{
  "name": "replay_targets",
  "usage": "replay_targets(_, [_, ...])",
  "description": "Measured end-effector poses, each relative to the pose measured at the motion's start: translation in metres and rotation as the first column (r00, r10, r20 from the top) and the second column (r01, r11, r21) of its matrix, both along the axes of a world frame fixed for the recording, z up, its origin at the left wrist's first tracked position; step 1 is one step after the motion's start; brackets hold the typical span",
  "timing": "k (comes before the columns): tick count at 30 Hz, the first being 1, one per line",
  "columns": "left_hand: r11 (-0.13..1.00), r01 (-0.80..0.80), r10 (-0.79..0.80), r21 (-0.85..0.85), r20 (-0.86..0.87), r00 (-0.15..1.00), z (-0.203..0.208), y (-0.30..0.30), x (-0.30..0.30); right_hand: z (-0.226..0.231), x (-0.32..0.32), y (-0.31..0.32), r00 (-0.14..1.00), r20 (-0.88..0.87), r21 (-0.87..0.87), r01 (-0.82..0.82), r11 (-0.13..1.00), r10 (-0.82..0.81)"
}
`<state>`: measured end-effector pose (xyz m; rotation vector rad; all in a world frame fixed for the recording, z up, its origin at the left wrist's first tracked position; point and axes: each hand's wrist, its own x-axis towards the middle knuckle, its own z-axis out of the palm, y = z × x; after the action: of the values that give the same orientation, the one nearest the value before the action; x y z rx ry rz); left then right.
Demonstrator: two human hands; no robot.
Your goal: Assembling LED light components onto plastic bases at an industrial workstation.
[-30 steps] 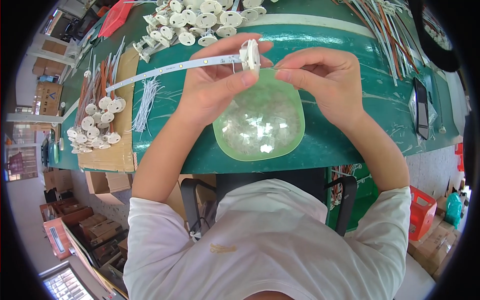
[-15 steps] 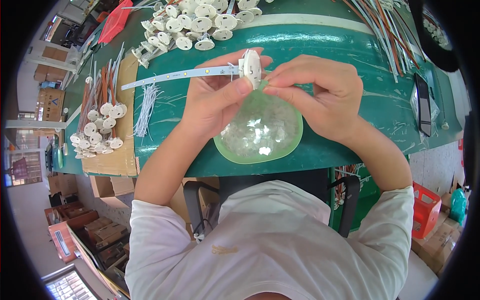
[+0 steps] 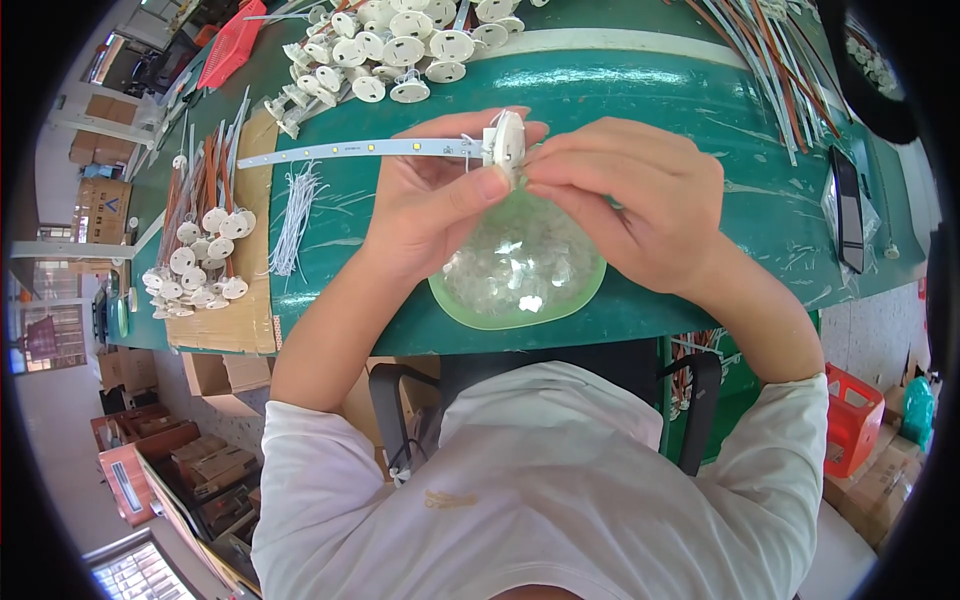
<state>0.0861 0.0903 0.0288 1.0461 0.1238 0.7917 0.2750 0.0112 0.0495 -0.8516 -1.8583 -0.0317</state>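
My left hand (image 3: 430, 195) grips a round white disc (image 3: 509, 143) on edge, with the thumb on its near side and fingers behind. From the disc a pale LED strip (image 3: 350, 149) with small yellow chips juts out to the left. My right hand (image 3: 640, 200) is closed in a pinch right against the disc's right face; what its fingertips hold is too small to make out. Below both hands sits a light green bowl (image 3: 520, 322) full of small clear, shiny pieces (image 3: 530, 265). The hands hide the bowl's far rim.
Many strips with white discs (image 3: 404, 51) are heaped at the back. Another bunch (image 3: 208, 250) lies on cardboard (image 3: 225, 333) at left, beside a bundle of white ties (image 3: 294, 220). Brown and white strips (image 3: 765, 70) lie back right, near a dark phone (image 3: 846, 215). A red basket (image 3: 230, 45) stands far left.
The disc and strip have shifted slightly, the disc a little lower and to the right. My right fingers have turned a little and moved closer in against the disc's face.
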Motion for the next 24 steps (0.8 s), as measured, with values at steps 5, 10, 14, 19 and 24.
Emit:
replay_targets(5, [0.997, 0.073, -0.073, 0.037, 0.004, 0.997, 0.004, 0.003, -0.002, -0.001, 0.000, 0.004, 0.999, -0.012, 0.166, -0.048, 0.985, 0.051])
replay_targets(10, [0.999, -0.003, 0.002, 0.040, 0.031, 1.000, -0.001, -0.009, 0.003, -0.005, -0.005, 0.003, 1.000, -0.017, 0.228, 0.015, 0.974, -0.012])
replay_targets(14, [0.998, -0.053, 0.054, -0.024, 0.049, 0.997, -0.004, -0.013, 0.006, -0.009, -0.008, 0.006, 0.998, -0.054, 0.260, 0.050, 0.964, -0.038])
replay_targets(19, [0.991, 0.075, -0.061, -0.109, 0.127, 0.990, -0.005, -0.014, 0.004, -0.006, -0.009, 0.002, 0.990, -0.128, 0.195, -0.031, 0.980, 0.057])
replay_targets(24, [0.992, 0.084, -0.067, -0.095, 0.174, 0.982, -0.001, -0.019, 0.004, -0.005, -0.010, 0.002, 0.983, -0.155, 0.187, -0.063, 0.980, 0.093])
